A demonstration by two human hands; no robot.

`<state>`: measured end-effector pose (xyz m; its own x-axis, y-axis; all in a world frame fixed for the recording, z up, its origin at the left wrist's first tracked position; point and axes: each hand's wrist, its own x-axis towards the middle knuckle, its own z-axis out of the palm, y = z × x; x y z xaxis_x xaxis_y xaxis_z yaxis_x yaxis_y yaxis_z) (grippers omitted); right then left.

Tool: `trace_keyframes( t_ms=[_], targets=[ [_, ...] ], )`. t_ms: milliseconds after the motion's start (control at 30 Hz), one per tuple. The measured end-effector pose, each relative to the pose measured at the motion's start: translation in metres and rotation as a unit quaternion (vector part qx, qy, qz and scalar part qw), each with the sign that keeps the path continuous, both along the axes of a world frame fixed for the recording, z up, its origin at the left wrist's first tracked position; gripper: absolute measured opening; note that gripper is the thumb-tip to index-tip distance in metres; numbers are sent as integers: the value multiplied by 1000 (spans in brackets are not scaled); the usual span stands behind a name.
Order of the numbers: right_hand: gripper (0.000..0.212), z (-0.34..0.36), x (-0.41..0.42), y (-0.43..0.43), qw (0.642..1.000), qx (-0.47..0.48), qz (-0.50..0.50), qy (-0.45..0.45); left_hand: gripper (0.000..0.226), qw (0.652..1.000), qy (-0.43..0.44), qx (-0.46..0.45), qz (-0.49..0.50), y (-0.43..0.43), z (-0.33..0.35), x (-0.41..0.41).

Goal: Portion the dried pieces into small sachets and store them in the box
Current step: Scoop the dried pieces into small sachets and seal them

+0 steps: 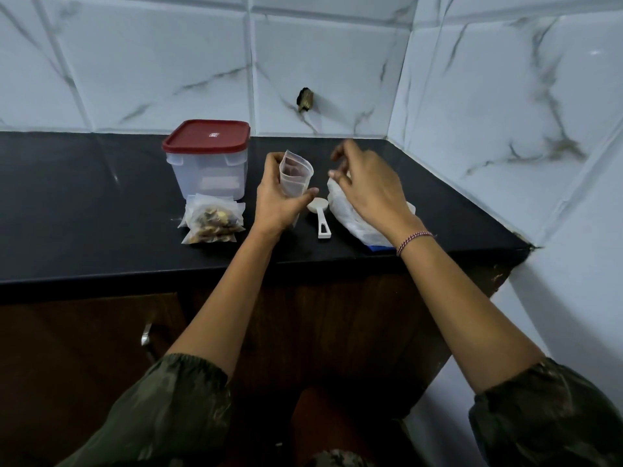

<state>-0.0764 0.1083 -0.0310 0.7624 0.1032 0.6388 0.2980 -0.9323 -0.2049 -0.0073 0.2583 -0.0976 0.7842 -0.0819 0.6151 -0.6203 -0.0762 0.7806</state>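
The left hand [279, 202] is holding an open sachet [296, 176] for filling, while the right hand [369, 183], grip unclear, is hovering over the white bag [350, 219], probably to draw from it next.

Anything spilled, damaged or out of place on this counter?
No spill visible. One oddity: a dark ragged hole breaks the white marbled wall tile above the black counter. The filled sachets lie stacked in front of the red-lidded clear box.

Single view here, from a wide-angle cam worn on the person's head. It looked forward and down onto the black countertop [84, 203] from pretty close. The left hand [279, 200] and right hand [371, 190] sat mid-frame. The back wall [151, 62] filled the top, the side wall [505, 96] closed the right, and the cabinet front [67, 332] ran along the bottom.
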Motion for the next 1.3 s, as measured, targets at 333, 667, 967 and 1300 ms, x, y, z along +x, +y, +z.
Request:
trace_keyframes(
  t_ms=[333,667,967,1300],
  targets=[
    [36,-31,2,28,987,-127,-72,70,68,1000,0,1,26,1,5,-7],
    [28,-15,8,21,982,51,-48,173,62,996,59,-48,55,2,7,-17],
    [17,43,-12,-57,970,31,-84,228,55,996,87,16,12,-15,4,-43],
    [29,37,-6,-68,927,-340,-72,139,59,980,107,165,-33,-34,12,-64]
  ],
)
